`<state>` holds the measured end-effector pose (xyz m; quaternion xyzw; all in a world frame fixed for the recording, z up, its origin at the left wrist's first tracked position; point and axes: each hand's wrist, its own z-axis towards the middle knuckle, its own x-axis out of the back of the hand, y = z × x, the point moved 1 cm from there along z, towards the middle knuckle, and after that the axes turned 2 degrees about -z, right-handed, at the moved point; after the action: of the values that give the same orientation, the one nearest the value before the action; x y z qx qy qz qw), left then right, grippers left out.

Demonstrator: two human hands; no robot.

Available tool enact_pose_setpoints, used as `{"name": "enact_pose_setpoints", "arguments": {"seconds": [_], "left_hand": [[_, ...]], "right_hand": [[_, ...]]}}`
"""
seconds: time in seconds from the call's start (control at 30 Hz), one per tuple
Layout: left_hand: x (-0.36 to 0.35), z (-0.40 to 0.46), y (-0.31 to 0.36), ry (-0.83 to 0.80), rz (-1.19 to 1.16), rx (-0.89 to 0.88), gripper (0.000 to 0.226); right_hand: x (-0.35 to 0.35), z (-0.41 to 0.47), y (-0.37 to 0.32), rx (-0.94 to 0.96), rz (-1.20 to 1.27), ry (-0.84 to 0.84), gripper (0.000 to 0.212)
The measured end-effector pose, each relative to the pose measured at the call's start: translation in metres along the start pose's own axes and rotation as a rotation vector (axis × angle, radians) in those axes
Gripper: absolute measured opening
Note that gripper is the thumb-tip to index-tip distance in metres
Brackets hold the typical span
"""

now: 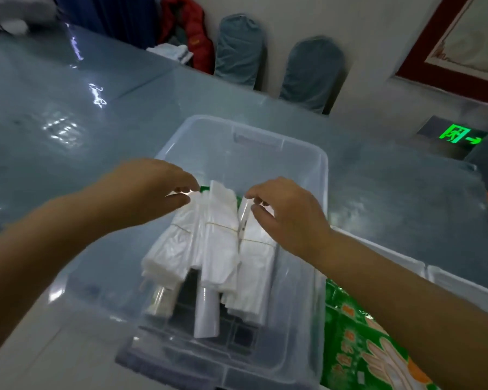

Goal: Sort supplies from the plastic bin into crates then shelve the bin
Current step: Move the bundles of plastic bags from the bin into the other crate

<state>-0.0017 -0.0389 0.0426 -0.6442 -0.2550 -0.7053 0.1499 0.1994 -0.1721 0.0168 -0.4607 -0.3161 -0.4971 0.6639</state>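
Over the clear plastic bin (pixel 319 175), in the head view, both bare forearms reach forward from the lower corners and meet above its middle. The left arm comes in from the lower left, the wrist bent a little inward. The left hand (pixel 150 190) has its fingers curled, and its thumb and fingertips pinch the upper left edge of the white bag bundles (pixel 220 243). The right arm comes from the lower right and crosses the right rim of the bin. The right hand (pixel 288 212) is turned palm down with curled fingers, and its thumb and forefinger pinch the top of the right bundle.

The bundles are folded white plastic bags, three packs side by side, each one tied round the middle with a thin rubber band (pixel 223 226). They lie inside the bin, sloping from the hands down toward the near wall, directly under and between the two hands. A small green piece shows behind their top edge; what it is I cannot tell.

The bin stands on a tabletop (pixel 82 114) with a shiny blue-grey cover. Just beside the bin on the right lies a green printed package (pixel 358 342), and behind it is the rim of a white crate (pixel 400 257).
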Motion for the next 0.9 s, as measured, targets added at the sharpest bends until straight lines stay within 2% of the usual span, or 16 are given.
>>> {"name": "enact_pose_setpoints", "arguments": {"seconds": [0.13, 0.23, 0.37, 0.5, 0.57, 0.63, 0.73, 0.8, 0.9], "left_hand": [[-0.005, -0.006, -0.035, 0.041, -0.014, -0.005, 0.027], [-0.013, -0.004, -0.051, 0.018, -0.016, -0.026, 0.029], [-0.023, -0.001, -0.066, -0.013, -0.045, -0.094, 0.03], [-0.03, 0.004, -0.074, 0.023, -0.039, -0.193, 0.029], [-0.035, 0.005, -0.072, 0.026, -0.023, -0.233, 0.029], [-0.038, 0.005, -0.071, 0.012, -0.026, -0.256, 0.029], [-0.038, 0.005, -0.072, 0.013, -0.054, -0.256, 0.029], [-0.039, 0.007, -0.072, 0.002, -0.031, -0.264, 0.029], [-0.039, 0.015, -0.068, -0.024, 0.019, -0.252, 0.029]], "right_hand": [[-0.076, 0.047, -0.002, -0.287, -0.105, -0.551, 0.035], [-0.129, 0.055, -0.01, -0.388, -0.199, -0.714, 0.047], [-0.168, 0.049, -0.017, -0.571, -0.21, -0.733, 0.081], [-0.17, 0.046, -0.01, -0.611, -0.172, -0.737, 0.087], [-0.167, 0.045, -0.009, -0.639, -0.15, -0.761, 0.084], [-0.164, 0.045, -0.01, -0.66, -0.131, -0.755, 0.072], [-0.156, 0.047, -0.008, -0.731, -0.098, -0.665, 0.049], [-0.149, 0.046, -0.001, -0.794, -0.118, -0.6, 0.044], [-0.14, 0.044, 0.007, -0.799, -0.175, -0.6, 0.033]]}}
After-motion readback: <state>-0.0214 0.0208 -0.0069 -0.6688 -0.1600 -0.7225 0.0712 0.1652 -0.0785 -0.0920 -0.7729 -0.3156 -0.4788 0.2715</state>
